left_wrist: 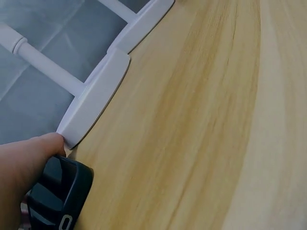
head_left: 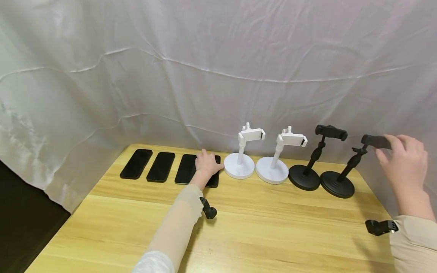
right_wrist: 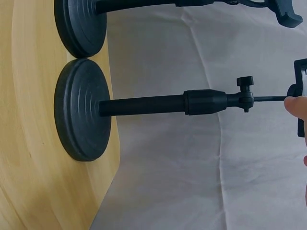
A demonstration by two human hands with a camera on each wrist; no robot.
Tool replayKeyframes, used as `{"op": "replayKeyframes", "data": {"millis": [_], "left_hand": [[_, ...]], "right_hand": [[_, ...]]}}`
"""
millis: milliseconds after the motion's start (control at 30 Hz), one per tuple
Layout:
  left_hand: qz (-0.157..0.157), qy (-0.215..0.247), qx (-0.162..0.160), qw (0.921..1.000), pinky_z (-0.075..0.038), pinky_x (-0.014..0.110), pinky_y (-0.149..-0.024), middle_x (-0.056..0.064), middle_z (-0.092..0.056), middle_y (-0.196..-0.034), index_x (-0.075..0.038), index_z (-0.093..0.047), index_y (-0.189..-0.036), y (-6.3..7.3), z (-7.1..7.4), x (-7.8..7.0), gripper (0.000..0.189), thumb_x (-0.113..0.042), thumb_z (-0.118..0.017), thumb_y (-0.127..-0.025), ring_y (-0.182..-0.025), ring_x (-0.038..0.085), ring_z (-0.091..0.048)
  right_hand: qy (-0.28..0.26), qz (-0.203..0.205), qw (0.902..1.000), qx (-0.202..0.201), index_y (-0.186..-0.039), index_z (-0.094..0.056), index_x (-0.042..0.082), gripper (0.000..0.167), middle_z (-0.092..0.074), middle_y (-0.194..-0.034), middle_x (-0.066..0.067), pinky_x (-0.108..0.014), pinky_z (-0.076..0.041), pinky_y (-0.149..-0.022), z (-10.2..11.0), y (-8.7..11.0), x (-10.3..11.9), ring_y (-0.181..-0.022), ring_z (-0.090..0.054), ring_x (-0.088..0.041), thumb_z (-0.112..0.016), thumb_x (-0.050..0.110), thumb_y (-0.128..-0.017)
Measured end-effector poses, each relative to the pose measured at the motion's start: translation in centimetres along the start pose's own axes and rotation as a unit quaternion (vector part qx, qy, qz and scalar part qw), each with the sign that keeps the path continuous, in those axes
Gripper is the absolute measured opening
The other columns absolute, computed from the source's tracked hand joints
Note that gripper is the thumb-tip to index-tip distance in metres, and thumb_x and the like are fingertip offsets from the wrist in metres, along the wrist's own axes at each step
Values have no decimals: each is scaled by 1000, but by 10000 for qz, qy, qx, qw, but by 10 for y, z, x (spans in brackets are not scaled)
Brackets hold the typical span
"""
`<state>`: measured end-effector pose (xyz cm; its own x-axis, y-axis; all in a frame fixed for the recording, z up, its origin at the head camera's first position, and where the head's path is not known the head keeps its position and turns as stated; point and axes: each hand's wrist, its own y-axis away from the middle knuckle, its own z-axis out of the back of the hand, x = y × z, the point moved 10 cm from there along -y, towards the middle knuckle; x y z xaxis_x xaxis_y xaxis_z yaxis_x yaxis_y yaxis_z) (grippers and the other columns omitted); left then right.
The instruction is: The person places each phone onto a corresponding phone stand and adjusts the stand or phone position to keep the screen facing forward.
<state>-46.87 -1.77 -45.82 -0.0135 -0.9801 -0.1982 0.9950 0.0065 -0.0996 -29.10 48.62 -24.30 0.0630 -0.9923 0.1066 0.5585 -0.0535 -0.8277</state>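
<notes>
My left hand (head_left: 206, 163) reaches over the rightmost black smartphone (head_left: 213, 180), its thumb at the phone's edge beside a white phone stand's round base (head_left: 239, 165). In the left wrist view the thumb (left_wrist: 38, 147) lies along the end of that phone (left_wrist: 60, 191); the other fingers are hidden. At the far right, my right hand (head_left: 407, 163) grips the clamp (head_left: 375, 141) of the outer black phone stand (head_left: 347, 170). Its thumb (right_wrist: 296, 106) presses the back of the clamp in the right wrist view. The stand's base (right_wrist: 82, 110) sits on the table.
More black phones (head_left: 136, 163) lie in a row at the left. A second white stand (head_left: 272, 170) and another black stand (head_left: 304, 177) stand between my hands. A grey cloth (head_left: 218, 76) hangs behind the wooden table (head_left: 259, 235).
</notes>
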Motion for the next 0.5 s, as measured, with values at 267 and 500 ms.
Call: {"op": "replayKeyframes", "data": {"millis": [267, 500], "left_hand": [[-63, 421, -574, 9974, -48, 50, -87, 19, -43, -130, -18, -54, -134, 3, 12, 1, 73, -63, -65, -77, -113, 38, -47], [-161, 558, -856, 9946, -50, 52, -81, 16, -41, -132, -23, -52, -134, 10, 26, -2, 72, -62, -68, -75, -114, 38, -45]], "right_hand": [[5, 27, 10000, -27, -117, -59, -4, 40, -54, -117, -32, -63, -32, -87, -1, 0, 1, -112, -44, -54, -70, 2, -80], [26, 0, 10000, -53, -117, -59, -4, 39, -53, -118, -31, -63, -32, -87, 1, 0, 1, -113, -44, -53, -68, 2, -80]]}}
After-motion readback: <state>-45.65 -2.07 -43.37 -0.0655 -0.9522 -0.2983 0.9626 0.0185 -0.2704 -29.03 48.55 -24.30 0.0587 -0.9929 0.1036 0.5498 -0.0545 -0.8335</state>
